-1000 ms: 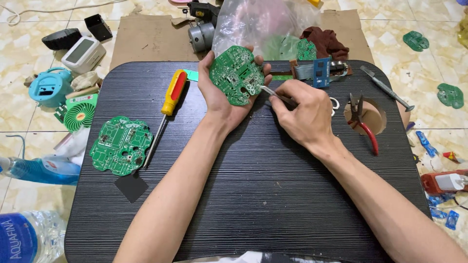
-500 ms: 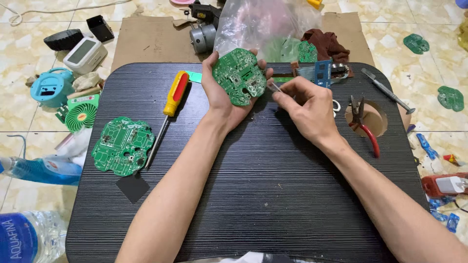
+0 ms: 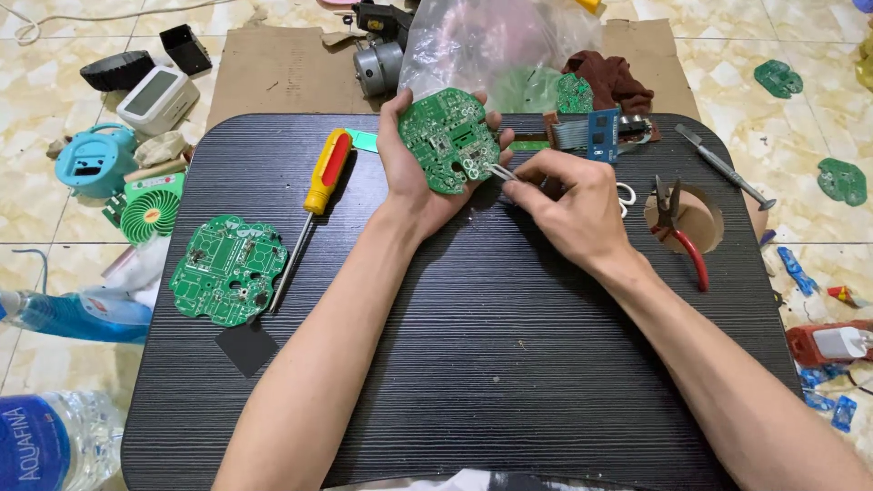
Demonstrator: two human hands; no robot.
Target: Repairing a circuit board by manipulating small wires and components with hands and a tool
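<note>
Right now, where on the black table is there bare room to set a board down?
Bare: near the black table front edge between the forearms, and front right below the red pliers. Crowded: far edge, around the left hand, right hand and held circuit board; left side has the screwdriver and second board.

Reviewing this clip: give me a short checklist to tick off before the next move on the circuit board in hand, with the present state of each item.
1. Circuit board held firmly in the left hand: ok, thumb and fingers wrap both its edges.
2. Metal tool pinched in the right hand: ok.
3. Tool tip on the board's lower right edge: ok, it touches there.
4. Which part the tip grips: cannot tell, too small.
5. Screwdriver within reach: ok, it lies on the black table left of the hands.
6. Pliers clear of the right wrist: ok, they lie apart.
</note>
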